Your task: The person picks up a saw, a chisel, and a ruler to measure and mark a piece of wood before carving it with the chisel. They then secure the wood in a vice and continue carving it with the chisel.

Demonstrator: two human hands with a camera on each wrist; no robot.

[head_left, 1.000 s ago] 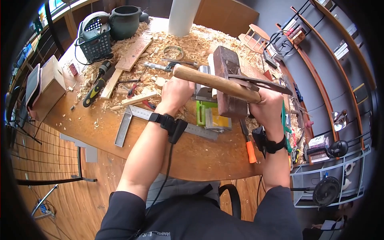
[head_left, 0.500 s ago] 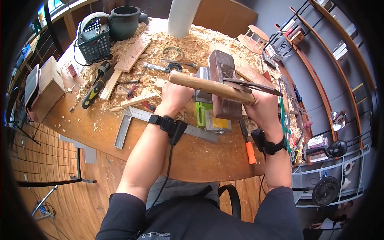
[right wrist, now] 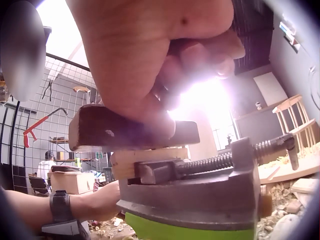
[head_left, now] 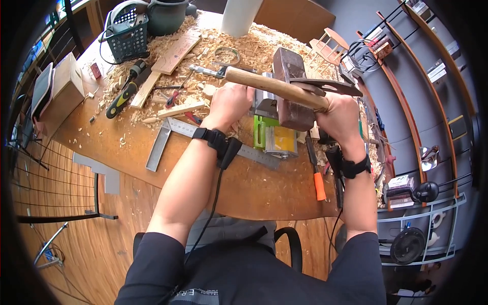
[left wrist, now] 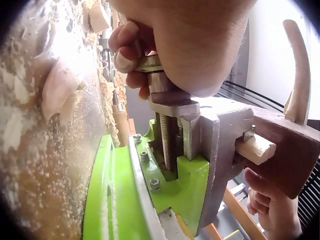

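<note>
In the head view my right hand grips a dark wooden block plane with a long pale handle bar across it. My left hand is at the left end of a green and grey vise. The left wrist view shows the left hand with fingers curled round the knob of the vise screw. A pale wood piece sticks out of the vise's side. From the right wrist, the right hand rests on the dark block, just above the pale piece.
A metal square and orange-handled tool lie near the front edge. Behind the hands are shavings, a pink-tinged board, a yellow-black tool and a basket. A pale box stands left.
The head view has tilted, so the bench sits higher in the frame. The block has shifted slightly against the vise, first left, then back right. The left hand keeps its place at the vise.
</note>
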